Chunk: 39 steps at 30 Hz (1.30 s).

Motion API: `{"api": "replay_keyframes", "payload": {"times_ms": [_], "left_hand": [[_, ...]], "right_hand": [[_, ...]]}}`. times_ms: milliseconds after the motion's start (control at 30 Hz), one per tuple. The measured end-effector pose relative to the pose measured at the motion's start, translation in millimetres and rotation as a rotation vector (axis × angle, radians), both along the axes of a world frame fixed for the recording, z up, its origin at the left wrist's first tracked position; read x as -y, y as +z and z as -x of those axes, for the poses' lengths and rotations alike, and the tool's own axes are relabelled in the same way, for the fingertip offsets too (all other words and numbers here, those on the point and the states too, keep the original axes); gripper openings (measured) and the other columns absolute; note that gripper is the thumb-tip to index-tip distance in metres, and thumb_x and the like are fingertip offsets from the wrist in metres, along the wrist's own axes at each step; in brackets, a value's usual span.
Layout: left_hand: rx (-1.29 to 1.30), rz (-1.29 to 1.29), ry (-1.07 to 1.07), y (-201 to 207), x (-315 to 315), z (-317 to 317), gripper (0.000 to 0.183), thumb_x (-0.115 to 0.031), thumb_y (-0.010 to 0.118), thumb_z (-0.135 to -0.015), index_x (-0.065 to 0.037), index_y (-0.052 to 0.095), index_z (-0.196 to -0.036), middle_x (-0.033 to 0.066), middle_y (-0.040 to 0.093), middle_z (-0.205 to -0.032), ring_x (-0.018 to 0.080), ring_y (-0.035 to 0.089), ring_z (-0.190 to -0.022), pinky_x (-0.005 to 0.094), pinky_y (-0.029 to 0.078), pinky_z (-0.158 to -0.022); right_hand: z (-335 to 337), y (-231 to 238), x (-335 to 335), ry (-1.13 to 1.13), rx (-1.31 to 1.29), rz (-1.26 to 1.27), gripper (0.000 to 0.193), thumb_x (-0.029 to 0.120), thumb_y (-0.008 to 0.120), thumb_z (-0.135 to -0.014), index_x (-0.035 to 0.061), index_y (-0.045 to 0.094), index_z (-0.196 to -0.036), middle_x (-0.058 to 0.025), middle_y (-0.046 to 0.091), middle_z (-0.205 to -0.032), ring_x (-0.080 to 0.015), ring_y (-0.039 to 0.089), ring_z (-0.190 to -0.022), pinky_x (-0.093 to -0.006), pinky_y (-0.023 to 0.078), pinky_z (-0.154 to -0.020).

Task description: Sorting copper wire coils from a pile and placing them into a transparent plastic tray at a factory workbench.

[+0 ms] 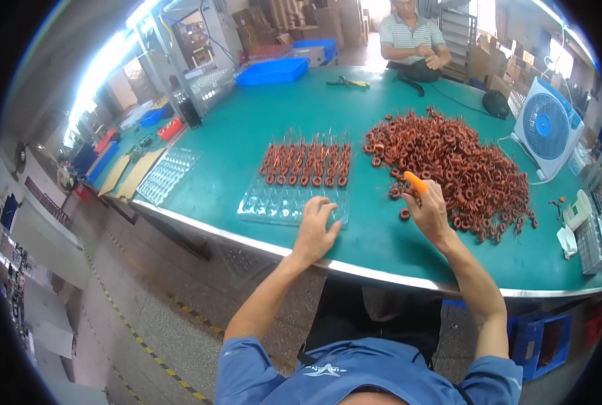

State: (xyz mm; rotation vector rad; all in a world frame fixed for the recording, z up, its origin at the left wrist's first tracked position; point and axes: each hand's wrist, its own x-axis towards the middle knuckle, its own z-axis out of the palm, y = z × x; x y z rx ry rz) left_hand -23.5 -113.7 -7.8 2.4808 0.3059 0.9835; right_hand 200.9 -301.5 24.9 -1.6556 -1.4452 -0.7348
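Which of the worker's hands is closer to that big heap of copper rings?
Right. The right hand reaches the near edge of the copper ring heap; the left hand rests on the clear tray, off to the heap's left.

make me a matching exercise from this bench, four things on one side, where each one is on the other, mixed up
Things:
1. left hand
2. right hand
3. fan
4. blue bin

Places:
A. far side of the green table, left of the other person
B. at the near edge of the coil pile
C. on the clear tray
D. right end of the table

Pairs: 1-C, 2-B, 3-D, 4-A
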Motion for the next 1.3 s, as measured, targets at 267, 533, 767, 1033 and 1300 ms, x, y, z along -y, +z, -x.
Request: {"api": "replay_keyframes", "payload": {"times_ms": [267,533,767,1033,1300], "left_hand": [[-0.229,1.057,-0.778,55,52,-104,0.046,-0.04,0.041,-0.103,-0.003,0.046,-0.13,0.0116,0.061,-0.099,0.0166,0.065,-0.079,0.0298,0.052,-0.071],[-0.298,1.061,-0.813,55,50,-146,0.031,-0.032,0.038,-0.104,-0.003,0.05,-0.107,0.0045,0.056,-0.072,0.0123,0.054,-0.059,0.0246,0.045,-0.054],[-0.104,1.328,-0.789,40,61,-142,0.034,-0.034,0.034,-0.105,-0.004,0.049,-0.105,0.0073,0.056,-0.072,0.0148,0.054,-0.058,0.0262,0.045,-0.055],[-0.127,1.234,-0.809,35,57,-139,0.029,-0.033,0.041,-0.104,-0.006,0.047,-0.096,0.0053,0.054,-0.07,0.0113,0.051,-0.057,0.0237,0.041,-0.052],[0.031,0.938,-0.658,35,56,-132,0.025,-0.026,0.042,-0.104,-0.005,0.055,-0.106,-0.0024,0.05,-0.07,0.0049,0.044,-0.058,0.0198,0.036,-0.052]], "right_hand": [[2,6,13,0.018,-0.165,-0.123,0.036,0.008,0.079,-0.074,0.0023,0.061,-0.105,-0.0104,0.062,-0.089,-0.0275,0.059,-0.083,-0.0383,0.048,-0.075],[-14,14,12,-0.027,-0.286,0.041,0.069,0.014,0.079,-0.075,0.0008,0.044,-0.134,-0.0161,0.052,-0.12,-0.0335,0.055,-0.108,-0.0431,0.046,-0.094],[-7,21,18,0.474,-1.084,0.095,0.044,0.018,0.058,-0.097,-0.0004,0.043,-0.135,-0.0076,0.063,-0.089,-0.0139,0.062,-0.068,-0.0292,0.053,-0.069],[1,17,16,0.162,-0.97,0.114,0.032,0.018,0.055,-0.099,0.0008,0.055,-0.125,-0.0023,0.063,-0.068,-0.0077,0.058,-0.058,-0.0219,0.046,-0.052],[15,18,8,0.402,-1.349,-0.023,0.033,0.027,0.046,-0.103,-0.0013,0.059,-0.114,-0.004,0.065,-0.077,-0.0071,0.057,-0.064,-0.0206,0.046,-0.058]]}}
